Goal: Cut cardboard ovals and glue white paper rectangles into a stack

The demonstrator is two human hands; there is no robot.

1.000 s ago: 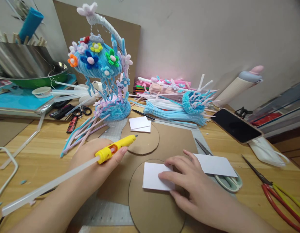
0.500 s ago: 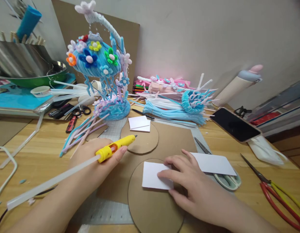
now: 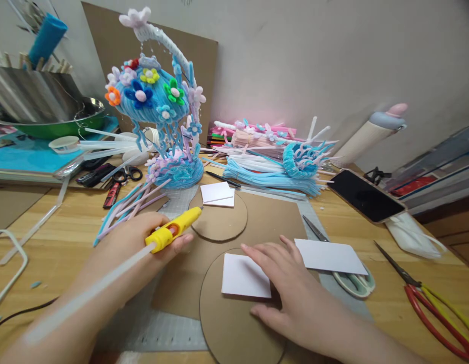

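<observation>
My left hand (image 3: 131,247) is wrapped round a yellow hot glue gun (image 3: 175,228). A long translucent glue stick (image 3: 90,296) sticks out of its back end, and the nozzle points toward a cardboard disc (image 3: 222,225). Several small white pieces of card (image 3: 217,193) lie on that disc's far part. My right hand (image 3: 291,283) is open, thumb and fingers spread, over the right edge of a white card rectangle (image 3: 244,275). This rectangle lies on a nearer cardboard disc (image 3: 234,328). Whether the fingertips touch it is unclear.
A brown cardboard sheet (image 3: 272,215) and grey cutting mat (image 3: 158,328) lie underneath. Rightward are a white card strip (image 3: 329,255) over scissors (image 3: 357,285), red-yellow-handled scissors (image 3: 420,298) and a phone (image 3: 367,194). Behind stand a pipe-cleaner jellyfish lamp (image 3: 154,96) and pipe-cleaner bundles (image 3: 264,169).
My right fingers have lifted off the white card rectangle and spread apart. My left hand has drawn the glue gun slightly back to the left.
</observation>
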